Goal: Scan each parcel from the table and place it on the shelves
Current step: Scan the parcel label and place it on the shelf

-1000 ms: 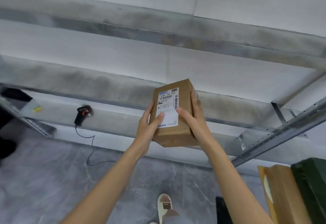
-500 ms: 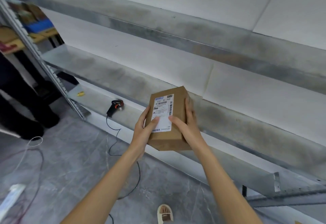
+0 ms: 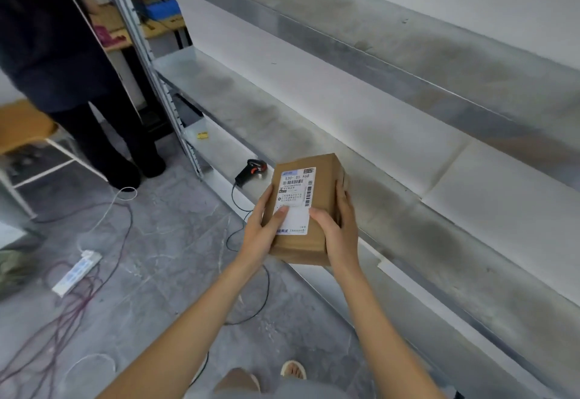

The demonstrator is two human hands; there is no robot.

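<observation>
Left of the parcel [image 3: 306, 210], a scanner [image 3: 251, 170] lies on the low shelf [image 3: 219, 144]. The left hand [image 3: 262, 235] and right hand [image 3: 340, 229] clasp the parcel's sides, thumbs on its white barcode label. It is a plain brown carton, apparently held just before the shelf edge.

Two bare hands are holding a brown cardboard parcel [image 3: 309, 210] (white label facing up) in front of grey metal shelves [image 3: 392, 153]. The left hand [image 3: 262, 235] and right hand [image 3: 340, 229] are gripping its sides, while a handheld scanner [image 3: 251, 170] is lying on the lowest shelf.
</observation>
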